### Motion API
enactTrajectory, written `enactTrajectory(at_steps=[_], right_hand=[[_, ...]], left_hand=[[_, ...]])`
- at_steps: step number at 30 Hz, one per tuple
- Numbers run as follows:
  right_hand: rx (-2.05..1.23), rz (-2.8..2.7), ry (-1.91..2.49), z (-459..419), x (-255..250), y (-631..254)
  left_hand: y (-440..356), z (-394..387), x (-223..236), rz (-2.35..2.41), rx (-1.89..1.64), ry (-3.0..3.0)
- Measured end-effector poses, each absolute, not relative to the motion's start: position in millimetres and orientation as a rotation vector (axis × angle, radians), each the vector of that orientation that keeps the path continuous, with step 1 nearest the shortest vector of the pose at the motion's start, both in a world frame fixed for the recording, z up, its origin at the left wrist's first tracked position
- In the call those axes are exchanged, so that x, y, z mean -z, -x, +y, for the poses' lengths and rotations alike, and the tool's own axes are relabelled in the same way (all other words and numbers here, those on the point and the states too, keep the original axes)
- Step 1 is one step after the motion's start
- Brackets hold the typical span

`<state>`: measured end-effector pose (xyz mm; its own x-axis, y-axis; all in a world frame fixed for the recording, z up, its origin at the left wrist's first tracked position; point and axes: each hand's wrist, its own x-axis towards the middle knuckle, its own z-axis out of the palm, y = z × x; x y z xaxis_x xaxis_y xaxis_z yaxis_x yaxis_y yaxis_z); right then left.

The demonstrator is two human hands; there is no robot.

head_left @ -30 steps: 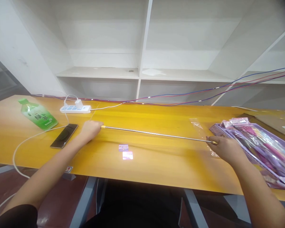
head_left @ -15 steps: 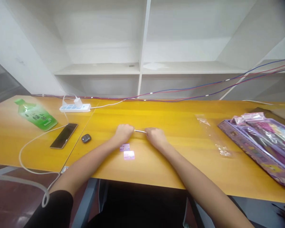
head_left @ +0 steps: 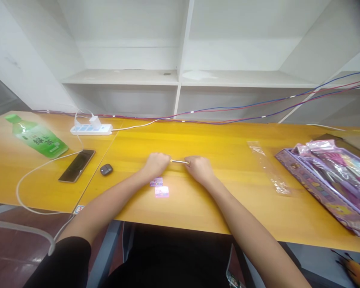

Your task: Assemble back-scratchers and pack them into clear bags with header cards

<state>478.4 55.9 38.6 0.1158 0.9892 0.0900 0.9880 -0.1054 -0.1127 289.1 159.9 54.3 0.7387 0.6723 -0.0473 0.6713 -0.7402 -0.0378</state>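
A thin, shiny silvery rod [head_left: 179, 161] spans the gap between my fists, above the middle of the wooden table. My left hand [head_left: 157, 165] is closed around its left end, where a small pale-yellow part shows. Around the right end, my right hand [head_left: 199, 168] is closed in the same way. Both ends are hidden inside the fingers, so I cannot tell exactly what kind of rod it is. Just below my left hand lie a small purple card [head_left: 156, 182] and a pinkish one [head_left: 162, 192], side by side on the tabletop.
Left are a green-tea bottle [head_left: 37, 137], a phone [head_left: 77, 166], a black earbud case [head_left: 106, 169] and a white power strip [head_left: 91, 129]. A clear plastic wrapper [head_left: 268, 170] and a purple box [head_left: 327, 186] of packaged items lie right. Cables run along the back.
The camera view has shifted slightly, moving the table's contents a little up and left. Both hands keep hold of the rod, and its exposed length looks slightly longer.
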Motion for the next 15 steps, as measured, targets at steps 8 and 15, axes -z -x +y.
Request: enactTrajectory(at_steps=[8, 15], right_hand=[[0.032, -2.005, 2.28, 58.8, -50.5, -475.3], [0.163, -2.106, 2.352, 15.8, -78.3, -522.0]], left_hand=[[-293.7, 151.1, -68.8, -1.122, 0.0, 2.878], [-228.8, 182.5, -105.8, -1.177, -0.03, 2.761]])
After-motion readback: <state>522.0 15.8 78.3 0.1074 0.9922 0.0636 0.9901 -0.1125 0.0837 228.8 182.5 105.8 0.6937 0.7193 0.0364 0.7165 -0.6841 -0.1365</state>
